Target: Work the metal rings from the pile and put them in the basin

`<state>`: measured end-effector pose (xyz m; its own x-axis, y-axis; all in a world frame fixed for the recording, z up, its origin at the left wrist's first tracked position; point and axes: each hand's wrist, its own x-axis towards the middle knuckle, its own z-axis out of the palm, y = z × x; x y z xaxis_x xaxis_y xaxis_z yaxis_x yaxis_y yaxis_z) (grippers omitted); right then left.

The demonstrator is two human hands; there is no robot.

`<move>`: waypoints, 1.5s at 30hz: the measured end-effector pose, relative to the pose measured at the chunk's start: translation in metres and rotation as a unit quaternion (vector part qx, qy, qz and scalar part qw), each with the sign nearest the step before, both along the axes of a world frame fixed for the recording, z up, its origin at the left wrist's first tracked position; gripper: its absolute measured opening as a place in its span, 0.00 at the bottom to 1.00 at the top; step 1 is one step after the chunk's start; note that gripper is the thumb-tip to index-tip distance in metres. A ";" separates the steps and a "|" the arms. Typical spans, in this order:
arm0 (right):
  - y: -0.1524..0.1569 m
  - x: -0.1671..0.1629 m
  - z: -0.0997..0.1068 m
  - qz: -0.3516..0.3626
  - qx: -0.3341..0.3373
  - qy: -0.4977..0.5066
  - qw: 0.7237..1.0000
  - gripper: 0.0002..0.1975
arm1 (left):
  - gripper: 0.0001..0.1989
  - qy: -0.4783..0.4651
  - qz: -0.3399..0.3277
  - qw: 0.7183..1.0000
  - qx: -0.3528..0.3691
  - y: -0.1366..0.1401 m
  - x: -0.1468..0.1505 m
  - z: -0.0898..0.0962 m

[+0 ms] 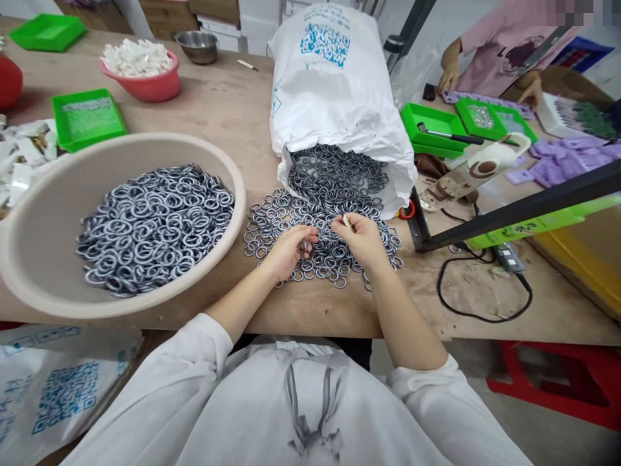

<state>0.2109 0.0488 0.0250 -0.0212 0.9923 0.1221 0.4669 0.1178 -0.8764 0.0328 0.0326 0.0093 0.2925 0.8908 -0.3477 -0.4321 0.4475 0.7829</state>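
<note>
Bare fingers over a spill of grey rings

Beyond the fingers of the left hand (295,249) and right hand (361,239), the white sack (334,97) lies mouth toward them, blocking the way forward. The beige basin (48,226) walls off their left; rightward, the black metal bar (524,208) slants across, a looped cable (439,285) below it. The loose grey rings (334,264) lie directly under and around the fingers.

Nearer than the fingers, a bare strip of workbench (320,317) runs to its front edge; more open wood lies far left, past the basin.

The right fingers pinch one small pale stick (346,222); the left fingers are bent, nearly together, their hold unclear. Counted: one sack, one basin, far left two green trays (48,32), one red bowl of white pieces (155,87) and one metal bowl (198,55); rings beyond counting.
</note>
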 end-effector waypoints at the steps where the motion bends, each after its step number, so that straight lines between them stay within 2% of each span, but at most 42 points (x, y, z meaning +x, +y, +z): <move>1: -0.005 -0.004 0.000 0.013 -0.008 0.057 0.998 0.12 | 0.12 0.009 -0.011 1.000 0.011 -0.002 0.002 0.000; 4: -0.016 -0.016 -0.003 0.008 -0.005 0.136 0.991 0.12 | 0.20 0.048 -0.030 0.996 0.075 -0.007 0.005 -0.002; 8: -0.020 -0.021 -0.007 0.029 -0.016 0.128 0.991 0.12 | 0.18 0.167 -0.011 0.962 0.217 -0.007 0.003 -0.004; 10: -0.019 -0.021 -0.008 0.041 -0.020 0.133 0.990 0.14 | 0.18 0.202 -0.020 0.948 0.245 -0.006 0.002 -0.004; 15: -0.024 -0.022 -0.010 0.051 0.032 0.155 0.986 0.19 | 0.20 0.097 -0.048 0.986 0.127 -0.010 0.006 0.004; 18: -0.026 -0.022 -0.010 0.078 0.050 0.130 0.987 0.21 | 0.20 0.070 -0.069 0.991 0.092 -0.013 0.007 0.008; 22: -0.024 -0.025 -0.010 0.099 0.009 0.147 0.984 0.23 | 0.18 0.064 -0.082 0.994 0.046 -0.013 0.006 0.009; 26: -0.021 -0.026 -0.011 0.083 0.021 0.146 0.986 0.25 | 0.18 0.029 -0.097 0.994 0.038 -0.013 0.005 0.011; 28: -0.023 -0.023 -0.010 0.068 0.046 0.112 0.990 0.27 | 0.18 0.002 -0.098 0.994 0.038 -0.013 0.005 0.012; 30: -0.027 -0.021 -0.008 0.065 0.082 0.036 0.994 0.27 | 0.19 -0.015 -0.091 0.995 0.031 -0.014 0.005 0.013; 33: -0.037 -0.021 -0.003 0.091 0.123 -0.098 0.983 0.25 | 0.20 -0.016 -0.075 0.997 0.013 -0.015 0.005 0.014; 35: -0.041 -0.023 0.000 0.104 0.127 -0.153 0.974 0.23 | 0.21 -0.011 -0.065 0.998 0.007 -0.015 0.005 0.013; 45: -0.041 -0.021 0.006 0.119 0.126 -0.215 0.961 0.23 | 0.23 -0.008 -0.065 0.998 0.015 -0.017 0.007 0.011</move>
<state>0.1897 0.0074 0.0306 -0.3469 0.8926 0.2879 0.7125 0.4504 -0.5380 0.0399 0.0160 0.0202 0.4113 0.8548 -0.3164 -0.3843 0.4774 0.7902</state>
